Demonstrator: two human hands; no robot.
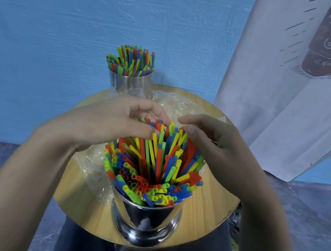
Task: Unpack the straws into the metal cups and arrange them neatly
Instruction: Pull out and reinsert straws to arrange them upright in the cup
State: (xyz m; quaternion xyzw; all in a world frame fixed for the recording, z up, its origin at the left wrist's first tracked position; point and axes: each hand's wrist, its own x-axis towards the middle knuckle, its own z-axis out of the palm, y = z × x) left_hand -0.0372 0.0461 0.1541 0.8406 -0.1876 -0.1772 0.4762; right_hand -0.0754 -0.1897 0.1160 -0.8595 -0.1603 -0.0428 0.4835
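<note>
Over the near metal cup (145,225), the left hand (108,126) curls round the tips of the tall straws (158,159); the right hand (220,151), fingers loose, touches their side.

1. Wall (69,25): blue, with an uneven, streaked surface. It fills the far left and centre.
2. White banner (272,115): hangs creased at the far right, in front of the wall. It carries a dark bottle drawing and handwritten characters.
3. Round table (209,206): light wood grain, centre of scene.
4. Floor (314,210): covered by a wrinkled blue-grey sheet, left and right.
</note>
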